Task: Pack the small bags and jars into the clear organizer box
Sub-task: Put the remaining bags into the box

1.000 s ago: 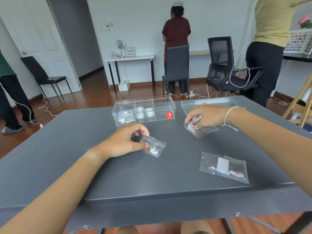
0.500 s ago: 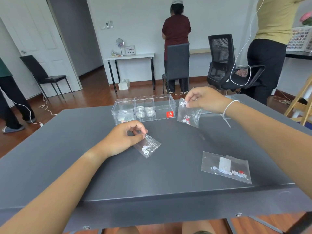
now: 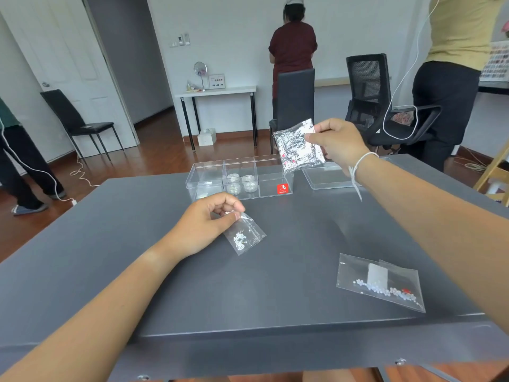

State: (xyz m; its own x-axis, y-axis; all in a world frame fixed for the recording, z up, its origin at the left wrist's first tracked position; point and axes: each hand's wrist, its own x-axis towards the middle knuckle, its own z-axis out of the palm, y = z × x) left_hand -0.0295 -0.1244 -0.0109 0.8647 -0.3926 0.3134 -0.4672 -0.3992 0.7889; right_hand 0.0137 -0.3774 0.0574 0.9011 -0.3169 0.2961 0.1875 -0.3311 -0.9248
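Observation:
The clear organizer box (image 3: 271, 186) stands open at the table's far middle, with three compartments; several small round jars (image 3: 241, 183) fill the middle one. My right hand (image 3: 337, 143) pinches a small bag with red and white beads (image 3: 298, 146) in the air above the box's right compartment. My left hand (image 3: 205, 226) grips another small bag of white beads (image 3: 243, 235) by its top, just above the table in front of the box. A larger flat bag of beads (image 3: 381, 281) lies on the table at the near right.
The box's clear lid (image 3: 329, 176) lies to the right of the box. The table (image 3: 165, 285) is dark grey. Beyond it stand chairs (image 3: 294, 103), a white side table (image 3: 217, 92) and three people; cables trail on the wood floor.
My right hand lifted its bag off the table and carried it up and left over the box. My left hand raised its bag slightly, so it hangs from the fingers.

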